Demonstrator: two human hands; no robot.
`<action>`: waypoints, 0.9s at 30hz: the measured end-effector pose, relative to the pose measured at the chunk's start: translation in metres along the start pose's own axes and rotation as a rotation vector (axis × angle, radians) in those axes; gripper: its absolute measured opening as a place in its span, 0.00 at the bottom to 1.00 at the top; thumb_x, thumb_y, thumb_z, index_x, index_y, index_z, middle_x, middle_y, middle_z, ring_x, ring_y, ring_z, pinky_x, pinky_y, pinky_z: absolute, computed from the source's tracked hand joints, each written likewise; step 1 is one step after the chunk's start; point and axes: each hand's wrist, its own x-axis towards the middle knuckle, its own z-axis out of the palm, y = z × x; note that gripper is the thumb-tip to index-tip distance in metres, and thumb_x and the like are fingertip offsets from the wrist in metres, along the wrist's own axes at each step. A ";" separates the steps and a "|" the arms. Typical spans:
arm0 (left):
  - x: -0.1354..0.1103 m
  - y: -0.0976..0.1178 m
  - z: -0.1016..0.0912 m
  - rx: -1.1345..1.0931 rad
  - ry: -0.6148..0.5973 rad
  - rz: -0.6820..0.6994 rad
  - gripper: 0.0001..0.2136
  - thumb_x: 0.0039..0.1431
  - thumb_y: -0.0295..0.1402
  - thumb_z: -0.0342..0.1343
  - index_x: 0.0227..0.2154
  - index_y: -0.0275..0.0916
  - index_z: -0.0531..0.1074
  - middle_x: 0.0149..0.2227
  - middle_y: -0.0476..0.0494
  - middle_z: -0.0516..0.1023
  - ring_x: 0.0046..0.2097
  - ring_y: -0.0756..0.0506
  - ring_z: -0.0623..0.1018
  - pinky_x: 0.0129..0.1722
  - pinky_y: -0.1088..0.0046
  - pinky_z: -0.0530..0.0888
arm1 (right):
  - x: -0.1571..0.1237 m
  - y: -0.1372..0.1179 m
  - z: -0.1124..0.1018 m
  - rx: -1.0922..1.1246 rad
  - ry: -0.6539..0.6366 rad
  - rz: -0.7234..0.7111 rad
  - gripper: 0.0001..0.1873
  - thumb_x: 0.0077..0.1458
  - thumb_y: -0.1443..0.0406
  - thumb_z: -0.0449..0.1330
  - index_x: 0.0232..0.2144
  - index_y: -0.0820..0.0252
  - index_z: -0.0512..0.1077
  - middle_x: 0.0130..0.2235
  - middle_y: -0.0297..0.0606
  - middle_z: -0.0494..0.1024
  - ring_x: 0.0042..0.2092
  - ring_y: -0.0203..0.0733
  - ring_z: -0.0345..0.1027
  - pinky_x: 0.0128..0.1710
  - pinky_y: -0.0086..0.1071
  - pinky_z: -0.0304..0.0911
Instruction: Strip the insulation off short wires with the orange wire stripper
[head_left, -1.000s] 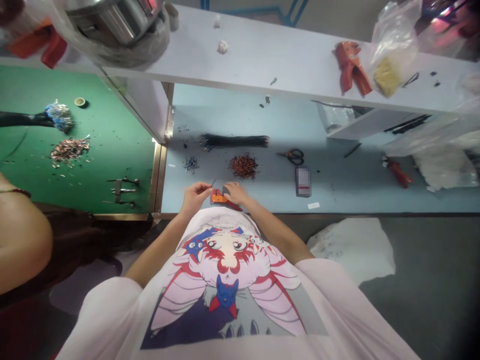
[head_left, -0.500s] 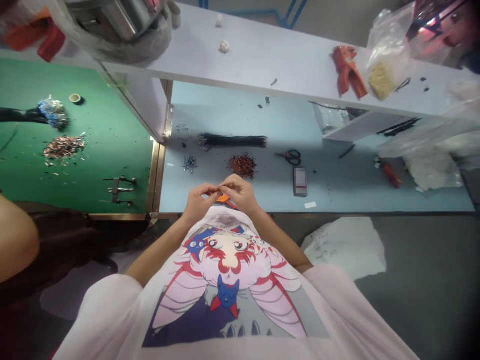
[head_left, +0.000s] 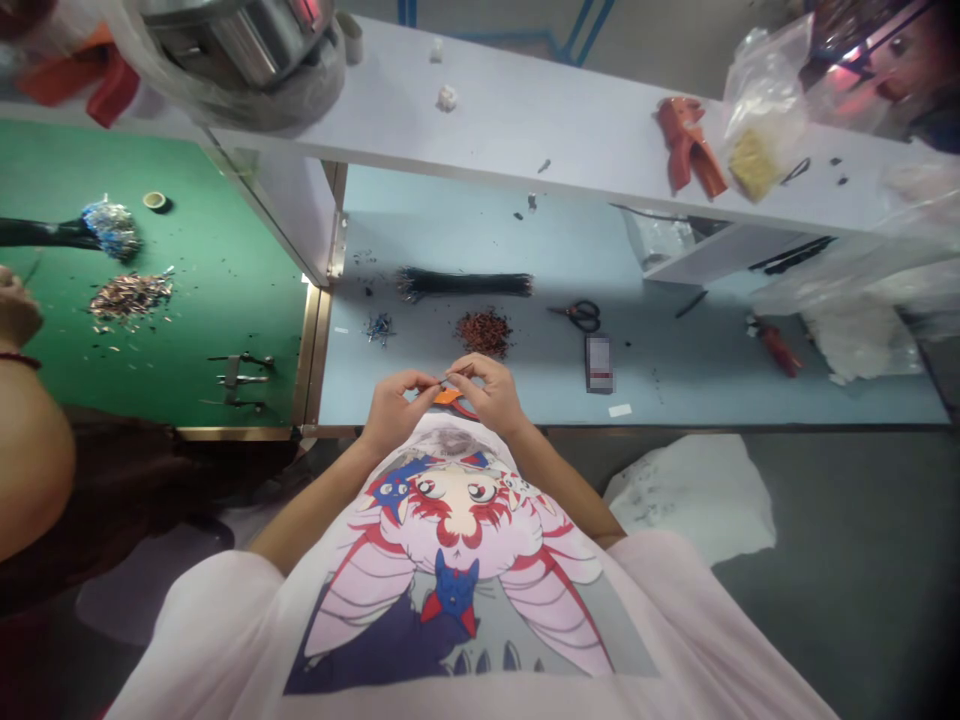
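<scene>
My left hand (head_left: pixel 401 405) and my right hand (head_left: pixel 487 392) meet at the front edge of the blue table, fingers pinched. Between their fingertips is a thin dark piece (head_left: pixel 444 381), like a short wire; it is too small to make out fully. Right below the fingers lies an orange and red-handled tool (head_left: pixel 448 397), partly hidden by them. Just beyond my hands is a heap of small copper-brown pieces (head_left: pixel 484 332). Behind that stretches a bundle of black wires (head_left: pixel 469 284) with bare-looking ends. A few blue and silver terminals (head_left: pixel 379 328) lie to the left.
Black-handled scissors (head_left: pixel 582 316) and a dark rectangular box (head_left: pixel 599 364) lie to the right. A white shelf (head_left: pixel 495 110) crosses above the table, bearing an orange tool (head_left: pixel 688 148). On the green table (head_left: pixel 225 240) at left, a co-worker's hand (head_left: pixel 16 310) shows.
My fingertips have drawn slightly apart, and the thin dark piece now shows between them. A co-worker's hand has come into view at the far left.
</scene>
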 end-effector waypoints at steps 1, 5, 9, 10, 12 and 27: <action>0.000 0.001 -0.001 0.017 0.002 0.003 0.05 0.52 0.33 0.57 0.27 0.38 0.75 0.27 0.48 0.78 0.31 0.49 0.74 0.34 0.74 0.70 | -0.001 0.000 0.000 -0.030 0.014 -0.017 0.06 0.55 0.63 0.56 0.28 0.57 0.72 0.32 0.36 0.73 0.33 0.36 0.65 0.36 0.32 0.60; 0.000 0.008 -0.005 0.082 -0.030 0.005 0.06 0.52 0.33 0.56 0.26 0.38 0.74 0.27 0.48 0.77 0.31 0.49 0.73 0.35 0.75 0.69 | -0.003 -0.002 0.002 -0.131 0.089 -0.077 0.07 0.55 0.64 0.55 0.29 0.58 0.71 0.31 0.36 0.72 0.34 0.37 0.64 0.36 0.32 0.59; 0.002 0.008 -0.010 0.044 -0.105 -0.088 0.06 0.52 0.34 0.55 0.25 0.38 0.74 0.26 0.50 0.77 0.30 0.50 0.72 0.34 0.76 0.68 | 0.001 0.006 0.000 -0.005 0.138 -0.018 0.07 0.53 0.62 0.57 0.28 0.60 0.71 0.30 0.35 0.73 0.32 0.36 0.65 0.35 0.31 0.60; 0.002 0.005 -0.011 0.023 -0.107 -0.116 0.06 0.52 0.34 0.55 0.25 0.38 0.74 0.26 0.50 0.76 0.30 0.50 0.72 0.33 0.76 0.68 | 0.004 0.012 -0.004 0.048 0.179 0.022 0.08 0.53 0.61 0.57 0.28 0.60 0.70 0.29 0.35 0.72 0.31 0.35 0.65 0.34 0.30 0.61; 0.001 -0.007 -0.015 -0.045 -0.065 -0.178 0.06 0.50 0.34 0.57 0.24 0.38 0.73 0.26 0.50 0.76 0.29 0.50 0.72 0.33 0.75 0.68 | 0.013 0.029 -0.015 0.097 0.311 0.099 0.11 0.55 0.58 0.55 0.31 0.60 0.69 0.28 0.34 0.72 0.28 0.34 0.64 0.31 0.30 0.61; -0.003 -0.031 -0.014 -0.632 0.107 -0.352 0.10 0.49 0.35 0.59 0.32 0.36 0.71 0.23 0.49 0.75 0.28 0.52 0.74 0.31 0.76 0.68 | -0.016 0.153 0.023 -0.824 -0.433 0.379 0.26 0.41 0.63 0.64 0.45 0.63 0.67 0.49 0.49 0.67 0.51 0.52 0.57 0.50 0.41 0.51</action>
